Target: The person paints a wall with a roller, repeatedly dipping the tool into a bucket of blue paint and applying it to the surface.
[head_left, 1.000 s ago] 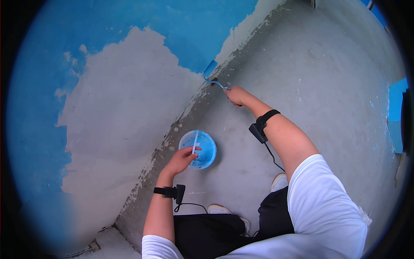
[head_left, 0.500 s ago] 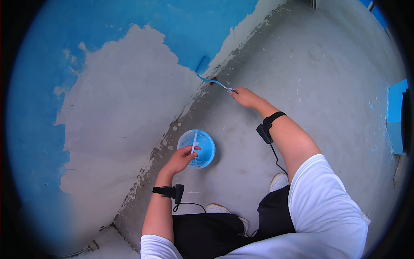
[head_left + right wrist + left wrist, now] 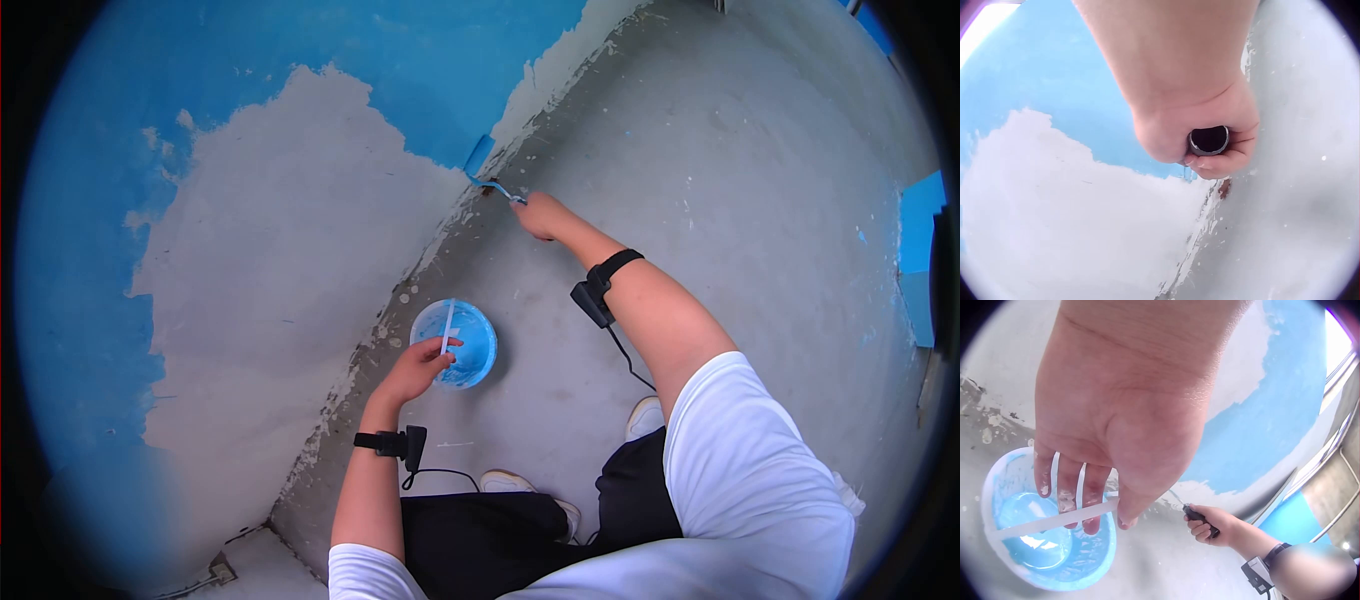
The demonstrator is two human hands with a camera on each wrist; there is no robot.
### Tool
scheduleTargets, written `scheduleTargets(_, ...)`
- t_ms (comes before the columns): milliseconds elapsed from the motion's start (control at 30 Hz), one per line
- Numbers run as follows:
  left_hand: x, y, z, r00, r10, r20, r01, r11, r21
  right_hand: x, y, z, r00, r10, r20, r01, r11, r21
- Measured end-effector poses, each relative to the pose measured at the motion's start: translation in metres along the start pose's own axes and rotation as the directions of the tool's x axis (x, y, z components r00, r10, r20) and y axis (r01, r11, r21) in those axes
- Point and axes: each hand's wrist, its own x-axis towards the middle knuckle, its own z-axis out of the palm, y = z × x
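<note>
My right hand [image 3: 545, 217] is wrapped around the dark handle [image 3: 1210, 140] of a paint roller. Its blue sleeve [image 3: 480, 153] lies against the low part of the wall, close to the floor joint, in the head view. A bent, paint-smeared rod [image 3: 495, 186] links sleeve and handle. Beside the wall stands a bucket [image 3: 484, 357] with blue paint inside. My left hand [image 3: 415, 370] holds its pale carrying strap [image 3: 1054, 522] between thumb and fingers, over the opening. Whitish smears mark those fingers [image 3: 1067, 494].
The wall [image 3: 280, 200] is blue above, with a large bare whitish patch lower down. Grey concrete floor [image 3: 640, 180] with paint flecks runs along it. My shoes [image 3: 505, 483] are just behind the bucket. A blue-painted surface [image 3: 920, 235] stands at the far right.
The roller went up the wall away from the floor joint, then came back down toward it, the right hand moving with it. The left hand and bucket stayed put.
</note>
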Motion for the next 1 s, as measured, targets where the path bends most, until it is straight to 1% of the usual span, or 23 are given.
scheduleTargets(67, 0.002, -0.002, 0.0, 1.0, -0.016, -0.006, 0.016, 1.0, 0.013, -0.004, 0.011, 0.001, 1.0, 0.003, 0.001, -0.003, 1.0, 0.015)
scheduleTargets(133, 0.003, -0.006, -0.001, 1.0, -0.01, -0.005, 0.01, 1.0, -0.009, -0.01, 0.026, 0.005, 0.977, -0.181, -0.111, 0.18, 0.983, -0.023)
scheduleTargets(167, 0.004, -0.007, -0.001, 1.0, -0.006, -0.002, 0.006, 1.0, -0.024, -0.01, 0.033, 0.007, 0.977, -0.183, -0.107, 0.181, 0.983, -0.026)
scheduleTargets(233, 0.004, -0.008, -0.001, 1.0, -0.017, 0.0, 0.017, 1.0, -0.025, -0.013, 0.038, 0.009, 0.937, -0.316, -0.149, 0.319, 0.948, 0.001)
scheduleTargets(267, 0.004, -0.006, -0.002, 1.0, -0.025, 0.003, 0.025, 0.999, -0.022, -0.014, 0.036, 0.008, 0.936, -0.318, -0.147, 0.322, 0.947, -0.002)
scheduleTargets(333, 0.006, -0.005, -0.002, 1.0, -0.023, 0.005, 0.023, 1.0, -0.019, -0.017, 0.036, 0.006, 0.948, -0.315, -0.05, 0.318, 0.919, 0.231)
scheduleTargets(433, 0.007, -0.008, -0.001, 1.0, -0.018, 0.009, 0.018, 1.0, -0.018, -0.02, 0.029, 0.015, 0.952, -0.301, -0.059, 0.305, 0.91, 0.281)
scheduleTargets(467, 0.008, -0.009, -0.001, 1.0, -0.008, 0.007, 0.008, 1.0, -0.015, -0.022, 0.028, 0.013, 0.952, -0.299, -0.058, 0.303, 0.911, 0.281)
scheduleTargets(533, 0.008, -0.01, -0.001, 1.0, -0.015, 0.007, 0.015, 1.0, -0.021, -0.022, 0.029, 0.01, 0.976, -0.214, -0.051, 0.22, 0.959, 0.179)
scheduleTargets(567, 0.008, -0.011, -0.001, 1.0, -0.021, 0.007, 0.021, 0.999, -0.025, -0.021, 0.029, 0.01, 0.976, -0.212, -0.05, 0.218, 0.959, 0.18)
scheduleTargets(633, 0.009, -0.011, -0.001, 1.0, -0.01, 0.012, 0.011, 1.0, -0.021, -0.019, 0.029, 0.01, 0.963, -0.26, -0.067, 0.266, 0.959, 0.1)
scheduleTargets(767, 0.009, -0.006, 0.0, 1.0, -0.01, 0.011, 0.01, 1.0, -0.015, -0.022, 0.022, 0.007, 0.969, -0.239, -0.06, 0.244, 0.964, 0.106)
scheduleTargets(833, 0.009, -0.005, 0.001, 1.0, -0.014, 0.011, 0.014, 1.0, -0.018, -0.026, 0.019, 0.004, 0.979, -0.198, -0.056, 0.201, 0.979, 0.045)
scheduleTargets(1000, 0.009, -0.004, 0.001, 1.0, -0.026, 0.011, 0.026, 1.0, 0.003, -0.023, 0.023, 0.008, 0.975, -0.203, -0.085, 0.207, 0.978, 0.035)
